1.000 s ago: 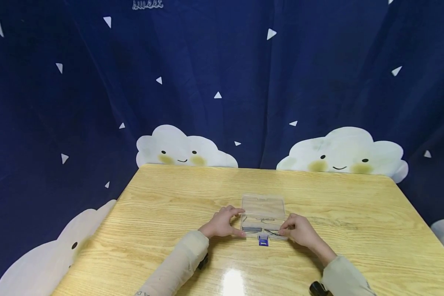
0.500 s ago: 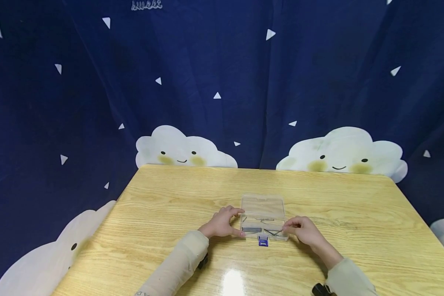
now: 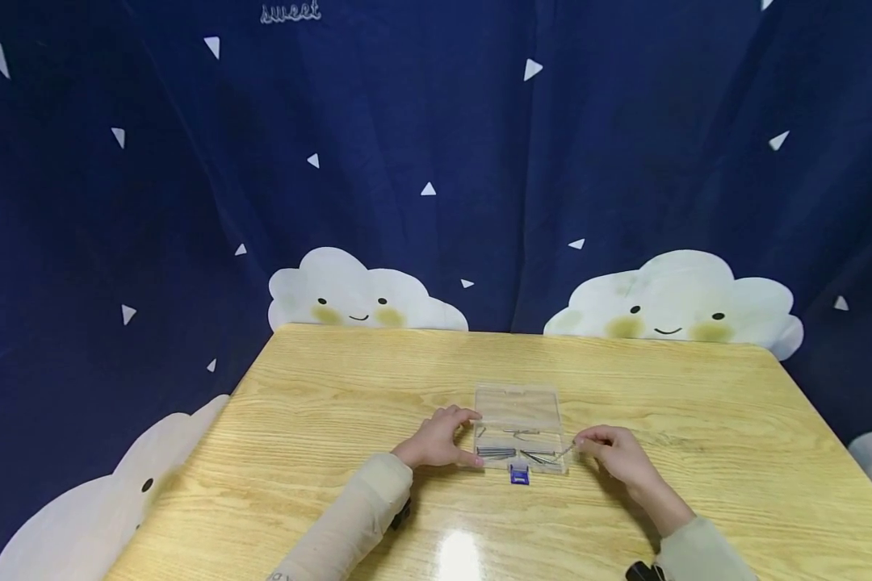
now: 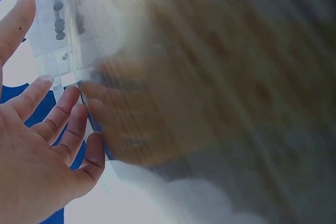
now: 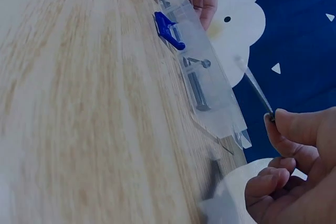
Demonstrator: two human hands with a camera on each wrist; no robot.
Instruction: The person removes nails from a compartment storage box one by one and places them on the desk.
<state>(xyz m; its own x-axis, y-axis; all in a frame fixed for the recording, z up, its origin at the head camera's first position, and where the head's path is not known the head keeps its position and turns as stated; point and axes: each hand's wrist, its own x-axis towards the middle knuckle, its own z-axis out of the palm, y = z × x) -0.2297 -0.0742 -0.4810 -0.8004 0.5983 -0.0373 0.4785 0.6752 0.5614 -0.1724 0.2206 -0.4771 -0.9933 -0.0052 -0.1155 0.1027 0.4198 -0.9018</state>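
A clear plastic box (image 3: 519, 466) with compartments lies on the table, its lid (image 3: 517, 406) laid back away from me. Several nails (image 3: 496, 452) fill the front left compartment, and more nails (image 5: 195, 85) lie crossed in the front right one. A blue latch (image 3: 519, 475) sticks out at the front. My left hand (image 3: 439, 437) holds the box's left end, thumb at the front and index finger at the back. Just past the right end, my right hand (image 3: 616, 456) pinches one nail (image 5: 258, 90) by its head between thumb and index finger, its shank tilted toward the box.
A wooden table (image 3: 349, 379) spreads around the box. Behind it hangs a dark blue curtain (image 3: 378, 105) with white triangles and clouds. Smaller pieces (image 3: 523, 432) lie in the box's back compartments.
My right hand has drawn back to the right from the box's right compartment, bringing one nail out. The left hand has stayed at the box's left end.
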